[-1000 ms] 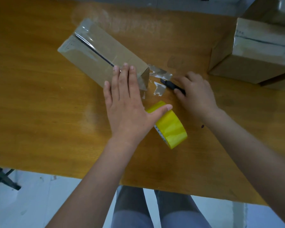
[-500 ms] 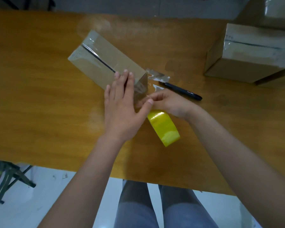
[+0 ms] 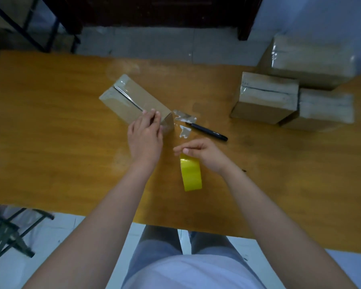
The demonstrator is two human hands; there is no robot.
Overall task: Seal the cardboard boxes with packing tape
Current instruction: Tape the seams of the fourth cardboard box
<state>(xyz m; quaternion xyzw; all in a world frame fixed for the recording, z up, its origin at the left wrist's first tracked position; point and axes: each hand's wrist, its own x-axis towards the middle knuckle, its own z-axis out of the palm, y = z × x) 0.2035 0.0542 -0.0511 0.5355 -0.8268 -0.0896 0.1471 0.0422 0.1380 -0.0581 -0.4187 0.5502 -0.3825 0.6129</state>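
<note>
While the wide orange-brown wooden surface carries everything, three taped brown cardboard boxes sit stacked and bunched at its far right, well apart from the work. The long brown cardboard box with clear tape over its seam lies diagonally at centre, long axis running from far-left down to near-right, near end just beside the left hand. That hand rests on the box's near end, fingers straight and together, pressing down on the taped seam. The yellow roll of packing tape stands on edge near the person, just below the right hand. The right hand hovers over the roll's top, fingers loosely curled; whether it pinches a tape end, cannot tell. A black pen-like cutter lies beyond the right hand, beside crumpled scraps of clear tape next to the box end. Judgement: top seam looks sealed, near end being smoothed. The box end lies up-left of the right hand, so the left hand is nearer it and the right nearer the roll.
</note>
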